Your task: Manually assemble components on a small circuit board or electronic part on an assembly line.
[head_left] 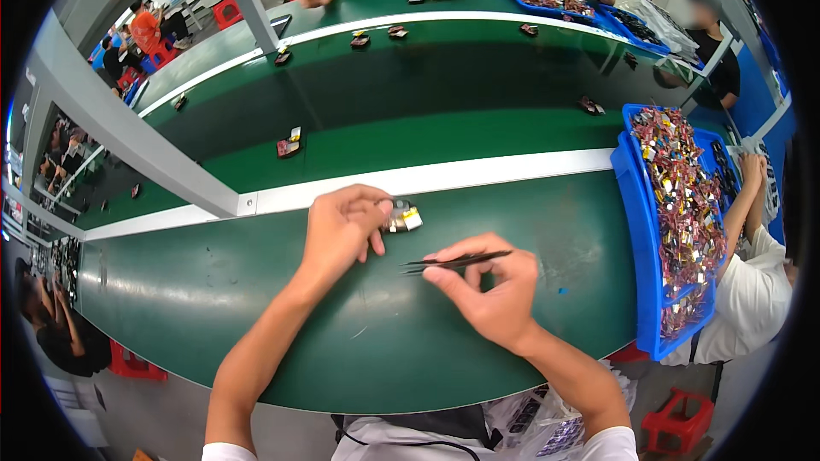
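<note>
My left hand [342,226] is closed, thumb and fingertips on the near end of a small dark electronic part [405,216] with a yellow and white label. The part is low over the green tabletop; whether it touches the top I cannot tell. Held between thumb and fingers of my right hand [495,286] is a pair of black tweezers [468,260]. The tips of the tweezers point left, toward my left hand, and stand slightly apart with nothing visible between them. They are clear of the part.
At the right stands a blue bin [647,290] heaped with small wired parts. Beyond the white rail [512,167], a dark conveyor belt [410,85] carries scattered parts, such as a red one [289,147]. A grey metal post [137,119] rises at the left. Co-workers sit opposite and to the right.
</note>
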### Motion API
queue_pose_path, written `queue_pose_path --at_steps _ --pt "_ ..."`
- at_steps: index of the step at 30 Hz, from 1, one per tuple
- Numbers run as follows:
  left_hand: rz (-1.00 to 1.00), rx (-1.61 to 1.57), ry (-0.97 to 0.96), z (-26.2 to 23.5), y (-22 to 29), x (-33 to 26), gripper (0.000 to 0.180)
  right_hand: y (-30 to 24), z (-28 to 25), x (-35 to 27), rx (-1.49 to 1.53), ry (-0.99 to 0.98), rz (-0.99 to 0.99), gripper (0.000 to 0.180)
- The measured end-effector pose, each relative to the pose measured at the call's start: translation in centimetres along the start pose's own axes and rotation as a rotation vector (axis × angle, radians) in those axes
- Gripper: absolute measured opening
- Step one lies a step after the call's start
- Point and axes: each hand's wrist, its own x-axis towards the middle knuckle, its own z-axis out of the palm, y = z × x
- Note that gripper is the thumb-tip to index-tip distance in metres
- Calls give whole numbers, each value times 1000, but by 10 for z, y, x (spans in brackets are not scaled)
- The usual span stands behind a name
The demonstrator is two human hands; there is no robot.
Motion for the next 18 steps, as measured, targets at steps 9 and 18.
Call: queue_pose_path --at_steps 9,18 --pt "-3 -249 -25 3 -16 -48 15 3 2 3 147 -55 173 16" --pt "54 -202 -13 9 -17 -53 15 4 5 0 -58 -35 82 17"
